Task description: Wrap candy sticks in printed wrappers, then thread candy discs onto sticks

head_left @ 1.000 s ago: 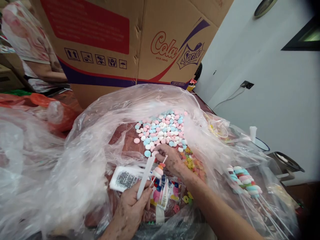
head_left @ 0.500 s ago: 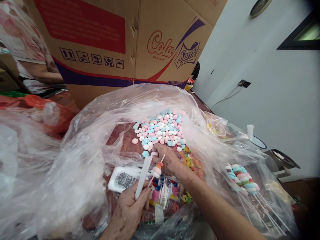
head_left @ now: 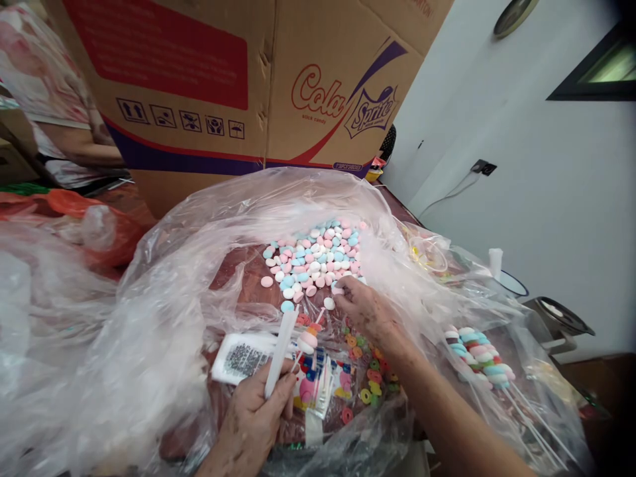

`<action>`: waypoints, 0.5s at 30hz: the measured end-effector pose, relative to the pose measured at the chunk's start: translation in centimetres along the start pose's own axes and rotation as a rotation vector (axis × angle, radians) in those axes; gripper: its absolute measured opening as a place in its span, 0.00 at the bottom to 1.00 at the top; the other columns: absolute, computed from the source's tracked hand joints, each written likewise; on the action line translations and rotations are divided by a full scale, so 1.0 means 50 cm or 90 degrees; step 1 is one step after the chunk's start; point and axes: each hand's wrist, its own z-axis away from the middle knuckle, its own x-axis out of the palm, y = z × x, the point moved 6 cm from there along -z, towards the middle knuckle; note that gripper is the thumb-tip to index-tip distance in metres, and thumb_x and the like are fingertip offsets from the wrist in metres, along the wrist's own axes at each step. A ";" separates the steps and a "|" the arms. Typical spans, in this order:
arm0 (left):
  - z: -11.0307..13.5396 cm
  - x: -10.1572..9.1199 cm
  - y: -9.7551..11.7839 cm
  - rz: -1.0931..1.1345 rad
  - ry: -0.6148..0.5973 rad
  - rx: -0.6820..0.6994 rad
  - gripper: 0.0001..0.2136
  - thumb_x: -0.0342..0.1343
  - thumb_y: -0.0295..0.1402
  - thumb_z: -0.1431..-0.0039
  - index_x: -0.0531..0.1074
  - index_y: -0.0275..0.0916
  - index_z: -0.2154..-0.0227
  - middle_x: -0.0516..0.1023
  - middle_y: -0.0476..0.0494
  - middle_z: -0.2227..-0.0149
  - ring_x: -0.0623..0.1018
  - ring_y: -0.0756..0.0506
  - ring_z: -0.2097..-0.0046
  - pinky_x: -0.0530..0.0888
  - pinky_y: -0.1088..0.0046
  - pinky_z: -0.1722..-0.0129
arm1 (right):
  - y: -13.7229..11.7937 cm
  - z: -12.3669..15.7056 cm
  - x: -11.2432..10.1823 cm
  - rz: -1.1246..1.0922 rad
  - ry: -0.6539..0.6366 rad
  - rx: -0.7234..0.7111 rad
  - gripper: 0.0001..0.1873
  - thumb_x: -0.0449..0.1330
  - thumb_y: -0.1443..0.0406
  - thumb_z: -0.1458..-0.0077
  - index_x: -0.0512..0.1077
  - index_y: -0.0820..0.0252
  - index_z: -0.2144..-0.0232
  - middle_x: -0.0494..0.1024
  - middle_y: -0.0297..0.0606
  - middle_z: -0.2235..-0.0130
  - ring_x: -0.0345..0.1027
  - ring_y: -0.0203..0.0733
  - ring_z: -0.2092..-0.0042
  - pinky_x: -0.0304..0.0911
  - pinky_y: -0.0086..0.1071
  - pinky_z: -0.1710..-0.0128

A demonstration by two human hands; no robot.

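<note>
My left hand (head_left: pixel 258 401) is closed around a thin white skewer and a longer flat white strip (head_left: pixel 281 351). Threaded on the skewer are a pink-and-white marshmallow (head_left: pixel 307 342) and orange-red gummy rings (head_left: pixel 314 328) above it. My right hand (head_left: pixel 365 308) reaches to the near edge of a pile of pink, blue and white marshmallow discs (head_left: pixel 318 258). Its fingertips pinch a pale marshmallow disc (head_left: pixel 337 289), partly covered by the fingers. Colourful gummy rings (head_left: pixel 372 381) lie under my right forearm.
Clear plastic sheeting (head_left: pixel 163 318) surrounds the candy. A large cardboard box (head_left: pixel 199 146) stands behind. Printed wrappers (head_left: pixel 318 384) and a white pack with a code (head_left: pixel 243 358) lie near my left hand. Finished marshmallow skewers (head_left: pixel 481 358) rest at right. Another person's arm (head_left: pixel 89 146) shows far left.
My right hand has moved right, away from the skewer, to the pile's near right edge. More gummy rings show beside it. My left hand has barely moved.
</note>
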 end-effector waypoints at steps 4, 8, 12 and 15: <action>-0.005 0.000 -0.015 0.019 0.018 0.007 0.20 0.62 0.50 0.49 0.78 0.37 0.65 0.69 0.55 0.85 0.57 0.55 0.89 0.52 0.80 0.91 | -0.017 0.000 0.026 0.021 -0.045 -0.050 0.05 0.53 0.70 0.43 0.68 0.57 0.69 0.74 0.36 0.67 0.65 0.40 0.65 0.57 0.30 0.63; -0.011 0.002 -0.027 0.020 0.017 0.011 0.23 0.61 0.54 0.50 0.78 0.36 0.65 0.68 0.55 0.86 0.56 0.55 0.89 0.50 0.80 0.91 | -0.025 0.012 0.049 0.029 -0.071 -0.083 0.08 0.54 0.73 0.43 0.70 0.57 0.67 0.76 0.39 0.64 0.67 0.43 0.59 0.59 0.31 0.59; -0.006 0.002 -0.021 0.010 0.023 -0.001 0.22 0.62 0.53 0.50 0.77 0.37 0.65 0.69 0.55 0.86 0.57 0.55 0.88 0.52 0.80 0.90 | -0.028 0.018 0.059 0.011 -0.067 -0.089 0.10 0.53 0.74 0.43 0.70 0.57 0.66 0.77 0.42 0.60 0.68 0.44 0.56 0.60 0.32 0.57; 0.001 0.003 -0.004 0.008 0.035 0.013 0.19 0.62 0.50 0.48 0.77 0.37 0.66 0.68 0.55 0.85 0.57 0.55 0.87 0.53 0.80 0.89 | -0.023 0.012 0.051 -0.010 -0.042 -0.055 0.09 0.52 0.74 0.43 0.70 0.57 0.67 0.77 0.41 0.62 0.69 0.44 0.58 0.62 0.34 0.58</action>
